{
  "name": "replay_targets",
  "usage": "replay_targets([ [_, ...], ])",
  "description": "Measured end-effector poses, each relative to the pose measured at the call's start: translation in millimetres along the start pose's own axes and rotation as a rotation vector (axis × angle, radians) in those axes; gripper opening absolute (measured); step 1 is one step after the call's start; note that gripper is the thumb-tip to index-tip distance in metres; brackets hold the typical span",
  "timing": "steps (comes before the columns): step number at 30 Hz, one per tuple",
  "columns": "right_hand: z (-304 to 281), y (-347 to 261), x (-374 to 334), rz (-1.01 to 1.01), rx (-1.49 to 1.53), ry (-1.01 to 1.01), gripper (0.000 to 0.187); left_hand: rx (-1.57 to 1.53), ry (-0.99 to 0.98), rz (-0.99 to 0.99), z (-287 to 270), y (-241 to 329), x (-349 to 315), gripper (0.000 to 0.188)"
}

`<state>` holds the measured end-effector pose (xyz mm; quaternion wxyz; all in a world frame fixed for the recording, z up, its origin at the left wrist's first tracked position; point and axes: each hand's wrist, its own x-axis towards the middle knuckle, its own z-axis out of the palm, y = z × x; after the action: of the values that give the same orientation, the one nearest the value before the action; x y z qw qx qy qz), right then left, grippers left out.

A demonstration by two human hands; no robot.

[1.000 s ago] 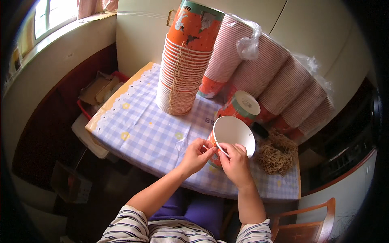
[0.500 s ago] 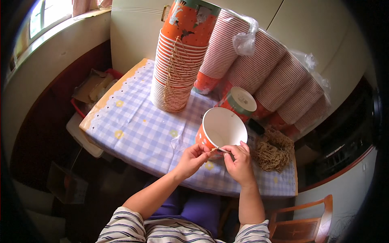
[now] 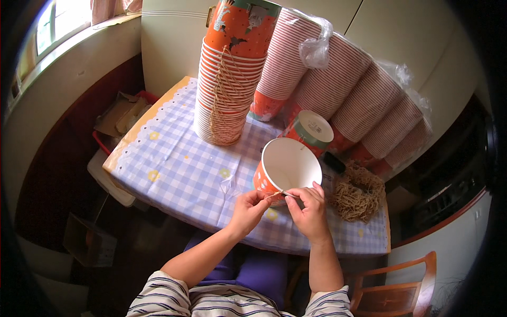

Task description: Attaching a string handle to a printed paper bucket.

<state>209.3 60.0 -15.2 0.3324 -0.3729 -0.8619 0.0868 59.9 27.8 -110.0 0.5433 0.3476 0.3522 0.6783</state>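
Note:
An orange paper bucket (image 3: 291, 165) with a white inside stands tilted toward me at the table's near side. Just in front of its near rim, my left hand (image 3: 248, 211) is closed, thumb and forefinger pinching a short strand of tan twine (image 3: 273, 194). My right hand (image 3: 310, 211) is closed at the same rim, pinching a slim greyish rod (image 3: 289, 195) whose tip meets the twine; a finger of this hand rests against the rim. What exactly the rod is, I cannot tell.
A tall stack of orange buckets (image 3: 224, 95) with twine loops down its side stands at the back left. Plastic-wrapped bucket stacks (image 3: 332, 74) lean behind. An upturned bucket (image 3: 315, 127), a dark object (image 3: 334, 162) and a twine heap (image 3: 359, 194) are nearby. A chair (image 3: 396, 288) is at right.
My left fingers have shifted slightly left, and the twine strand between the hands shows a little longer. The bucket stays in place; the whole view has moved slightly.

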Motion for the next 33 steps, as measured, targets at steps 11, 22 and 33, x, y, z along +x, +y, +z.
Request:
replay_targets([
  [11,12.5,-2.1,-1.2,-0.151,-0.22,0.149,0.023,0.07,-0.026,0.125,7.8,2.2,-4.4,0.014],
  [22,25.4,0.7,2.3,-0.345,-0.282,0.204,0.028,0.181,0.01,0.146,6.8,-1.0,4.2,0.017],
  [33,30.1,9.7,3.2,-0.41,-0.299,0.226,0.028,0.219,0.005,0.133,4.4,-1.4,10.6,0.014],
])
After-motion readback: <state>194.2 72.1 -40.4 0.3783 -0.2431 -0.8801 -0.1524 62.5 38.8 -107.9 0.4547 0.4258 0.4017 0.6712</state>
